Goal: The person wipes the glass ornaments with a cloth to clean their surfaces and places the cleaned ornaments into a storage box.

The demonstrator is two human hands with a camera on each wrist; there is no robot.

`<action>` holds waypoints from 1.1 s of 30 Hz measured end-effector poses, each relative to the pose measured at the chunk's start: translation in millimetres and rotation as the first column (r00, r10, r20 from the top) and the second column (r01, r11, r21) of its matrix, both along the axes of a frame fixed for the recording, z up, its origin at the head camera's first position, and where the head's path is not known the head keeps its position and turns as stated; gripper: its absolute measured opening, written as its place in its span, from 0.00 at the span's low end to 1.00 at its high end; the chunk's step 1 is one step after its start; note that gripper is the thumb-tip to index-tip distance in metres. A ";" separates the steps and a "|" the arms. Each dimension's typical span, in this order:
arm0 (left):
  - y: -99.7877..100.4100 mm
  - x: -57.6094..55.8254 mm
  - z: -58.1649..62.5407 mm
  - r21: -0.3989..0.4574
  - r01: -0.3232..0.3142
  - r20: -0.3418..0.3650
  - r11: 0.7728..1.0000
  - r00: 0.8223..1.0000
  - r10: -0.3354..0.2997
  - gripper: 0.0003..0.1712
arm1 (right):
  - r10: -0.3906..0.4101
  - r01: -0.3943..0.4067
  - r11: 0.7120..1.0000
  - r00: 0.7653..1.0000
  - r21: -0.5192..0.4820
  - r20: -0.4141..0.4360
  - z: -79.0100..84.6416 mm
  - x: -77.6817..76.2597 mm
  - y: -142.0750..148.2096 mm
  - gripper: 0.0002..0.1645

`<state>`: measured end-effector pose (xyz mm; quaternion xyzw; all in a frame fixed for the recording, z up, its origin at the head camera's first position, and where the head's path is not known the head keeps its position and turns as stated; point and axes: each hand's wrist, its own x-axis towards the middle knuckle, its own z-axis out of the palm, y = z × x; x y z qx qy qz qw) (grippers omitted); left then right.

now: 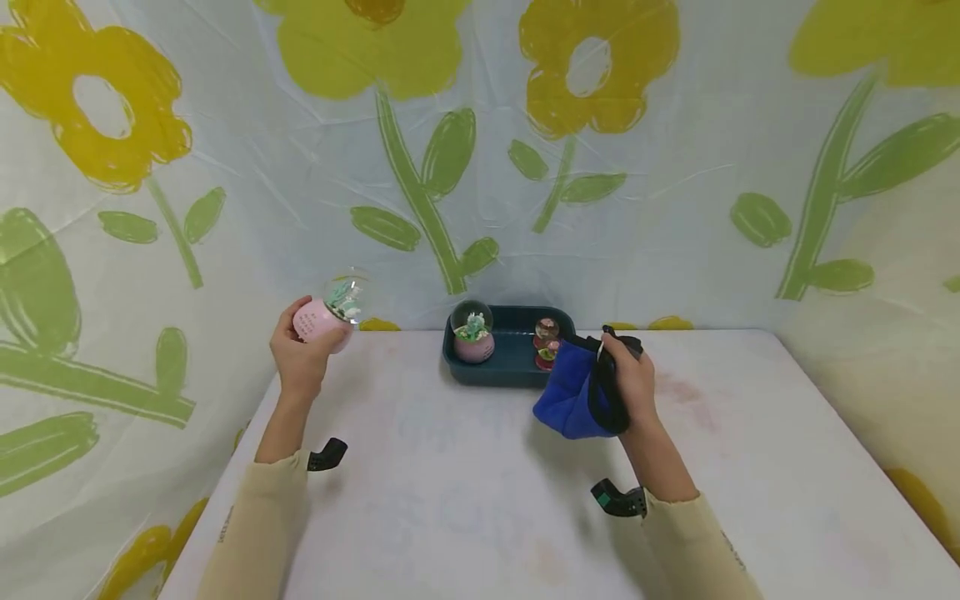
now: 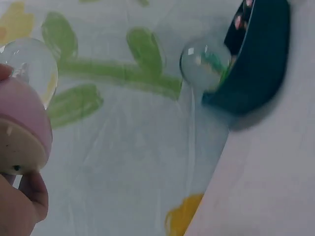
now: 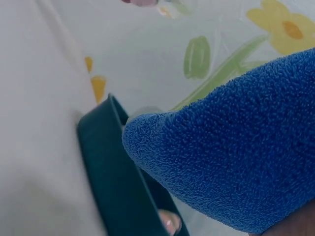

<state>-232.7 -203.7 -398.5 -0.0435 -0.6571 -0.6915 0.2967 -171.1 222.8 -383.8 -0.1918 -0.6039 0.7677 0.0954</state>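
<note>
My left hand (image 1: 302,360) grips a snow globe (image 1: 322,319) by its pink base, lifted above the table's back left and tilted with its clear dome to the upper right. In the left wrist view, the underside of the pink base (image 2: 19,142) shows. A blue cloth (image 1: 573,392) with black edging hangs bunched in my right hand (image 1: 636,383), in front of the right end of a dark teal tray (image 1: 487,375). Its fuzzy pile fills much of the right wrist view, where the hand is mostly hidden.
Inside the tray stand another snow globe (image 1: 474,333) with a pink base and two small red-based globes, one at the back (image 1: 546,331) and one in front (image 1: 547,354). The white table (image 1: 450,483) meets a flower-printed curtain (image 1: 480,167) behind.
</note>
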 end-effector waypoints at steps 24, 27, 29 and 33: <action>91.7 37.2 -22.4 0.394 0.435 0.222 0.810 0.810 -0.543 0.32 | -0.019 0.026 0.998 0.990 0.051 -0.143 3.8 -11.5 -42.6 0.16; 105.3 42.2 -23.9 0.299 0.469 0.234 0.831 0.808 -0.540 0.34 | -0.022 0.025 1.000 0.985 0.019 -0.169 4.9 -12.1 -50.1 0.15; 112.9 45.6 -26.0 0.246 0.482 0.242 0.841 0.810 -0.535 0.35 | -0.024 0.026 1.000 0.982 0.007 -0.186 4.9 -10.6 -55.6 0.14; 125.6 55.5 -34.2 0.250 0.519 0.276 0.818 0.771 -0.574 0.36 | -0.009 0.010 1.000 0.985 0.003 -0.171 -1.1 -1.0 -66.0 0.16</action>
